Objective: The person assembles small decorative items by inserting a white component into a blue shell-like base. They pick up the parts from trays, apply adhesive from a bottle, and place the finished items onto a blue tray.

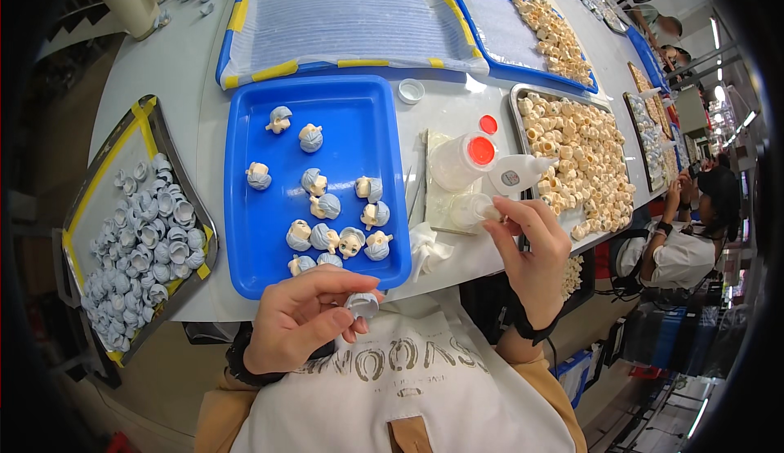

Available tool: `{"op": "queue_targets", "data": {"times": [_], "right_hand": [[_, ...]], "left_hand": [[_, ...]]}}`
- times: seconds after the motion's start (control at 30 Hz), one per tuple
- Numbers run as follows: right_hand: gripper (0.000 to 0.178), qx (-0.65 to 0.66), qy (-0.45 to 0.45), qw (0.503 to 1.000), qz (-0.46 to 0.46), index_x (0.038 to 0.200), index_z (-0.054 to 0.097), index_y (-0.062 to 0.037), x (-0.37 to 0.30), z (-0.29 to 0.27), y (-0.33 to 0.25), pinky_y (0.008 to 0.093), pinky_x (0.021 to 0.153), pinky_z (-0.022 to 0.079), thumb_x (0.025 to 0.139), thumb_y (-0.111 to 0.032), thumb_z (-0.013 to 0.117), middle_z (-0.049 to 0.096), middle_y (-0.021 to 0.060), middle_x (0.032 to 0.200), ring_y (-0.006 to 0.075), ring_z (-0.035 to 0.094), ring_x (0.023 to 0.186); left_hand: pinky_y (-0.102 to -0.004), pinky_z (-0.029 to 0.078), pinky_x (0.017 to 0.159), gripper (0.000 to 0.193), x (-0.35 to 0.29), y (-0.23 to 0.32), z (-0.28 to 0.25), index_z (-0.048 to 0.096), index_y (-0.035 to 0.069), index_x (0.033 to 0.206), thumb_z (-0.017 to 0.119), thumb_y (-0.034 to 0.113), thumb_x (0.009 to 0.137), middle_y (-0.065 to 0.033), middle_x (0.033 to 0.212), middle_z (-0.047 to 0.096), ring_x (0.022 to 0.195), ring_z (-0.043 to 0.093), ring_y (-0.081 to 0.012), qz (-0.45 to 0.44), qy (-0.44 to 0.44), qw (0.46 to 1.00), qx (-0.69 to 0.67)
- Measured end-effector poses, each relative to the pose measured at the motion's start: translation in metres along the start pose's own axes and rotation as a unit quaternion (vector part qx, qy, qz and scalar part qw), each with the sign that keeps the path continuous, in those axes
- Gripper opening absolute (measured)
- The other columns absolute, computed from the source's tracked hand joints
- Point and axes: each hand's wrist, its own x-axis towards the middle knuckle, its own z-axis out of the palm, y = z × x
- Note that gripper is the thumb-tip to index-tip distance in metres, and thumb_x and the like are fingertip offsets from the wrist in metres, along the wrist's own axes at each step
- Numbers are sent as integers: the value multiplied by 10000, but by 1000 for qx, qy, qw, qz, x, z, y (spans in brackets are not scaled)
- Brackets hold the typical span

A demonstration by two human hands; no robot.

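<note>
My left hand [306,322] pinches a small grey-blue doll hair shell [362,306] between thumb and fingers, its hollow side showing, in front of my apron. Over on the right, my right hand [531,241] has thumb and forefinger closed at the rim of a small clear cup [469,212]; what they grip there is too small to make out. A white squeeze bottle [516,174] and a translucent jar with a red lid [459,161] stand just behind that cup. Several doll heads with grey-blue hair [351,242] lie in the blue tray [245,257].
Left stands a yellow-taped tray [106,151] of loose hair shells [151,245]. To the right, a metal tray [516,98] holds many cream face pieces [576,159]. Farther back are two lined blue trays. A crumpled tissue [429,250] lies near the cup. Another person [682,249] sits far right.
</note>
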Motion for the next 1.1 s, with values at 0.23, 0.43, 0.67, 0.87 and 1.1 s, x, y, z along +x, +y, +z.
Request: {"op": "queue_targets", "data": {"times": [0.23, 0.43, 0.67, 0.87, 1.1], "right_hand": [[242, -4, -6, 1000, -8, 968, 650, -7, 1, -2, -1, 298, 574, 492, 741, -13, 734, 621, 103, 814, 211, 616, 650], [239, 1, -6, 1000, -1, 968, 648, -5, 1, 0, -1, 302, 574, 491, 744, -13, 731, 619, 105, 820, 216, 610, 652], [253, -11, -12, 1000, -21, 983, 651, -7, 4, -1, 1, 305, 571, 494, 743, -10, 731, 622, 110, 827, 220, 603, 646], [257, 2, -21, 1000, -20, 983, 652, -7, 6, -3, 0, 305, 559, 492, 739, -6, 732, 623, 109, 823, 222, 602, 639], [261, 6, -21, 1000, -20, 980, 653, -8, 4, -4, 3, 311, 561, 486, 732, -1, 735, 618, 108, 814, 227, 602, 650]], "left_hand": [[-280, 529, 729, 313, 0, 1, 0, 532, -81, 1217, 519, 32, 926, -160, 1150, 571, 880, 611, -164, -5, -3, 1000, 3], [-274, 528, 732, 456, 1, 2, 4, 427, -54, 1328, 558, 0, 895, -162, 1154, 557, 906, 594, -146, -10, 12, 1000, -8], [-251, 518, 680, 987, 36, 24, 30, -146, 59, 1468, 622, -19, 854, -168, 1107, 524, 823, 588, -127, -148, -81, 983, -74], [-266, 519, 622, 943, 70, -3, 49, -161, 2, 1444, 590, 16, 874, -172, 1064, 540, 753, 614, -166, -193, -54, 975, -96], [-254, 513, 620, 890, 81, -11, 52, -62, 12, 1469, 599, 43, 874, -151, 1064, 548, 758, 616, -157, -204, -56, 974, -86]]}}
